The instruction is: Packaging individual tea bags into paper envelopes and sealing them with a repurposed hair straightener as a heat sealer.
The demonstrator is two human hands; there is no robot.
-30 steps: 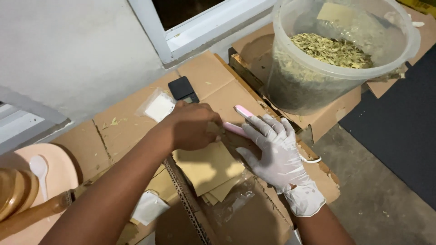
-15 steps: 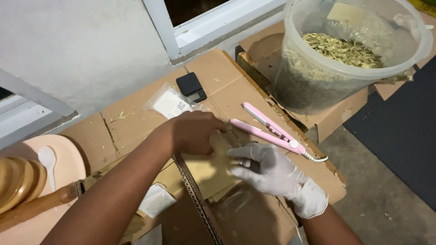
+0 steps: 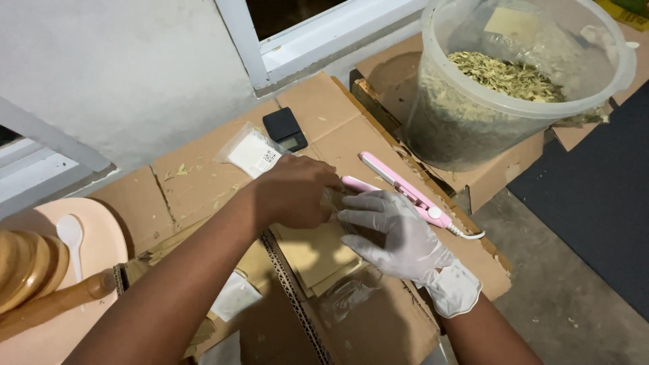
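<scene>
Flattened cardboard (image 3: 196, 192) is lying across the floor below the window frame (image 3: 284, 47). On it, the sealing iron (image 3: 405, 192) is sitting just right of both hands — left hand (image 3: 297, 192), right hand (image 3: 399, 230) — which are meeting over stacked paper pouches (image 3: 314, 253). Behind them a pocket scale (image 3: 284, 128) is resting beside a small bag (image 3: 251, 153). Far right, a bucket (image 3: 439, 135) is holding dried leaves (image 3: 507, 74). Far left, a spoon (image 3: 71, 236) is lying on a tray (image 3: 105, 233).

Premises: makeshift home packing area on the floor. Evidence: flattened cardboard (image 3: 203, 182) beneath a window (image 3: 324, 40), pocket scale (image 3: 284, 128), tub of dried leaves (image 3: 514, 74).
</scene>
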